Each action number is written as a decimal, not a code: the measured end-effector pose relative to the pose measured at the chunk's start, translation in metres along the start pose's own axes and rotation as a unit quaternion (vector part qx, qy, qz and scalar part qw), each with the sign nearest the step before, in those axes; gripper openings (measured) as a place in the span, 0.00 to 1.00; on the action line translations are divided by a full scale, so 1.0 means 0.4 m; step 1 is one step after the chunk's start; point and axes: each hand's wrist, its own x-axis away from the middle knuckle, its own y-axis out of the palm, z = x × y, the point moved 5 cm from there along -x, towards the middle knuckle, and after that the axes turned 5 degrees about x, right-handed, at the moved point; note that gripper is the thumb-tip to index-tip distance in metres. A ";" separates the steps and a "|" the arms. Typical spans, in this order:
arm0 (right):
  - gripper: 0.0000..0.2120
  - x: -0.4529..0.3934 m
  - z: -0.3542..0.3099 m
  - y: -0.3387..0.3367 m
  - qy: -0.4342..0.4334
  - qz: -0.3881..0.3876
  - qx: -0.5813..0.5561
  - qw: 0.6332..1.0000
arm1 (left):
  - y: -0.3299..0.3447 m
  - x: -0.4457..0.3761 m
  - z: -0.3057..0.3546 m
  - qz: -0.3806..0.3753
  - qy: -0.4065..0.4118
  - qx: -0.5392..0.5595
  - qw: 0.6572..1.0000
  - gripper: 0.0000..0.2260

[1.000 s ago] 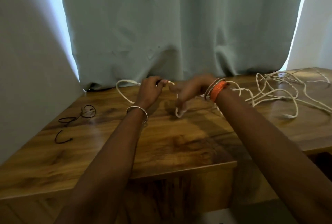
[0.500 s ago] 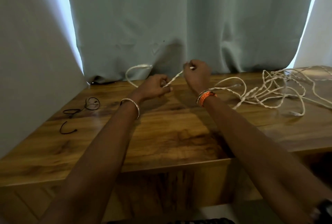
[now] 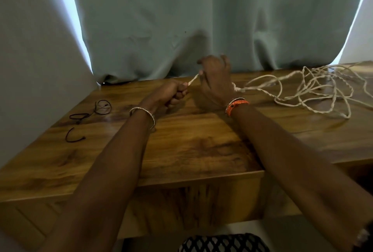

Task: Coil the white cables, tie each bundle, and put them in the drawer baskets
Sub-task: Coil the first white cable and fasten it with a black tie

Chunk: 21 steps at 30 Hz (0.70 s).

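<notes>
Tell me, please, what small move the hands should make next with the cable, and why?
Probably lay another loop into the left hand: it grips the cable end, the right hand pinches the short stretch just beyond, and most of the cable lies tangled, uncoiled, on the table.

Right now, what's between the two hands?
In the head view, a short taut stretch of white cable runs from the left hand up to the right hand. Nothing else lies there but bare wooden table.
</notes>
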 end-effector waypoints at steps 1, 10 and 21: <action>0.12 0.003 -0.043 0.000 -0.051 0.000 -0.070 0.996 | 0.006 -0.004 0.004 -0.012 0.006 0.043 0.999 0.16; 0.08 0.013 -0.002 -0.015 0.062 0.027 -0.165 0.984 | -0.029 0.005 -0.002 -0.021 0.059 0.205 0.977 0.19; 0.11 0.053 0.114 -0.014 0.335 0.073 -0.146 0.928 | 0.116 0.045 0.067 -0.189 0.061 0.295 0.935 0.16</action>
